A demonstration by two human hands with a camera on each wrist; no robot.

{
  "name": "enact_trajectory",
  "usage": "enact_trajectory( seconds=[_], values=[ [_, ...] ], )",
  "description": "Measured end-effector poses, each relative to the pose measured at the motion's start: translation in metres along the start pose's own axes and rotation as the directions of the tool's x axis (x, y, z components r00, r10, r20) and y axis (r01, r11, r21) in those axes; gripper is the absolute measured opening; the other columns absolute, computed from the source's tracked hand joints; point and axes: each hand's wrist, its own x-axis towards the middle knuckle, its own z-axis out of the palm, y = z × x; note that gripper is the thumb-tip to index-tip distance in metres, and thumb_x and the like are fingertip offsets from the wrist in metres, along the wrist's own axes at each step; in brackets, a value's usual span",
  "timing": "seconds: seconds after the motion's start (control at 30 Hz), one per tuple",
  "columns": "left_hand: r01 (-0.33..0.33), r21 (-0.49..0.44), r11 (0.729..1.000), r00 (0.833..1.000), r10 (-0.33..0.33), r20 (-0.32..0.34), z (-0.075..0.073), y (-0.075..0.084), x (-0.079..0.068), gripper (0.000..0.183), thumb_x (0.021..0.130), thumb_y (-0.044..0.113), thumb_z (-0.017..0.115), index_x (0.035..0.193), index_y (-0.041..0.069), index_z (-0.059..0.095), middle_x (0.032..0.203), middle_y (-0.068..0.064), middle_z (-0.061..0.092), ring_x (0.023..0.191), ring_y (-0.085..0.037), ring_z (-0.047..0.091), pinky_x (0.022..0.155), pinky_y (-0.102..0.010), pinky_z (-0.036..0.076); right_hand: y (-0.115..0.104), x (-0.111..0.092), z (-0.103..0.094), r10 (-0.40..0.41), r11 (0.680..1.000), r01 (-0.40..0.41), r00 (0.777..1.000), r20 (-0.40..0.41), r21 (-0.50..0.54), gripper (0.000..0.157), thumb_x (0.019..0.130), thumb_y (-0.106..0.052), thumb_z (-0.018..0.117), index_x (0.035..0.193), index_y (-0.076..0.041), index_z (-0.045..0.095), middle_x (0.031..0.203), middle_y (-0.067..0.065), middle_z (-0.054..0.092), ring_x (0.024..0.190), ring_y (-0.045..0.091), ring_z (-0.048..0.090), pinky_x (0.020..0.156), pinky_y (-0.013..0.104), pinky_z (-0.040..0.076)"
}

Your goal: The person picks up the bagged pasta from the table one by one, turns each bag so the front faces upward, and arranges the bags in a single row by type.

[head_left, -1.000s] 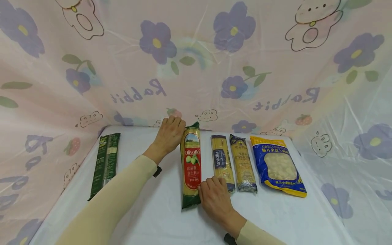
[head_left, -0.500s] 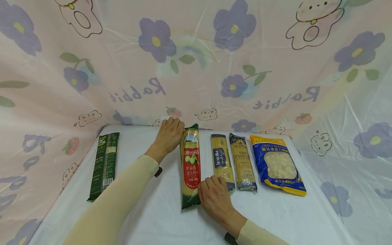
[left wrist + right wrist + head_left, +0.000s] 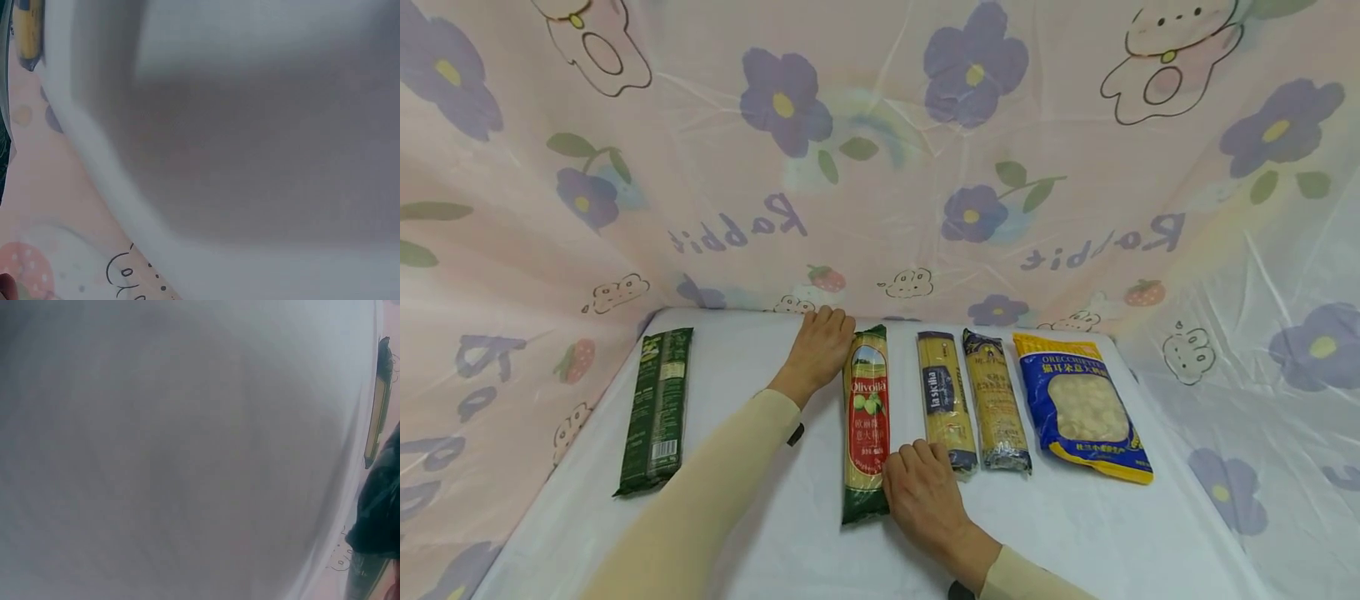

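Note:
A pack of spaghetti [image 3: 868, 417] with a red label and green ends lies lengthwise in the middle of the white table. My left hand [image 3: 820, 346] grips its far left edge, fingers curled. Near its lower right edge, my right hand [image 3: 921, 492] holds it with bent fingers; the thumb is hidden. In the right wrist view, the pack's dark green end [image 3: 378, 515] shows at the right border. Only a fingertip [image 3: 7, 287] of the left hand enters the left wrist view, at its lower left corner.
At left lies a dark green pack [image 3: 657, 408] with a barcode. To the right are a yellow pasta pack with a navy label [image 3: 946, 396], another slim pasta pack [image 3: 997, 400] and a blue-and-yellow orecchiette bag [image 3: 1084, 408]. A printed curtain [image 3: 880, 167] surrounds the white table [image 3: 790, 533].
Both hands and the spaghetti pack have shifted slightly toward the near side, the left hand more than the right. The other packs stay in place.

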Motion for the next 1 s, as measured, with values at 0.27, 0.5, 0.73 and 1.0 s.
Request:
enact_trajectory(
  seconds=[0.27,0.5,0.73,1.0],
  values=[
    [-0.001,0.021,1.0,1.0,0.001,0.027,0.007,0.002,0.0,0.007,0.101,0.011,0.046,0.098,0.007,0.051,0.088,-0.005,0.047,0.084,-0.024,0.041,0.076,-0.038,0.036,0.0,-0.003,0.003,0.021,1.0,-0.021,0.999,0.048,-0.006,0.026,0.09,-0.021,0.057,0.067,-0.015,0.046,0.063,-0.003,0.032,0.061,0.018,0.032,0.063,0.034,0.026],
    [-0.011,0.038,0.999,1.0,0.011,0.019,0.011,0.003,0.0,0.006,0.1,0.011,0.049,0.098,0.007,0.051,0.087,-0.006,0.048,0.083,-0.024,0.04,0.075,-0.038,0.035,0.001,-0.004,0.004,0.026,1.0,-0.025,0.998,0.063,-0.013,0.026,0.091,-0.021,0.056,0.067,-0.015,0.045,0.062,-0.002,0.033,0.061,0.018,0.032,0.063,0.035,0.028],
    [-0.009,0.031,0.999,1.0,0.008,0.027,0.016,0.004,-0.002,0.006,0.1,0.011,0.049,0.099,0.006,0.053,0.09,-0.007,0.051,0.086,-0.025,0.043,0.077,-0.039,0.039,0.002,-0.006,0.004,0.038,0.999,-0.035,0.993,0.116,-0.03,0.028,0.091,-0.022,0.058,0.067,-0.016,0.046,0.062,-0.002,0.035,0.061,0.018,0.033,0.064,0.034,0.028],
    [-0.008,0.02,1.0,1.0,0.007,0.029,0.024,0.008,-0.001,0.005,0.097,0.01,0.054,0.1,0.007,0.053,0.09,-0.006,0.049,0.089,-0.024,0.044,0.079,-0.039,0.041,0.003,-0.007,0.004,0.057,0.996,-0.048,0.99,0.131,-0.07,0.028,0.088,-0.023,0.065,0.067,-0.016,0.047,0.062,-0.003,0.038,0.062,0.016,0.033,0.064,0.032,0.028]
  ],
)
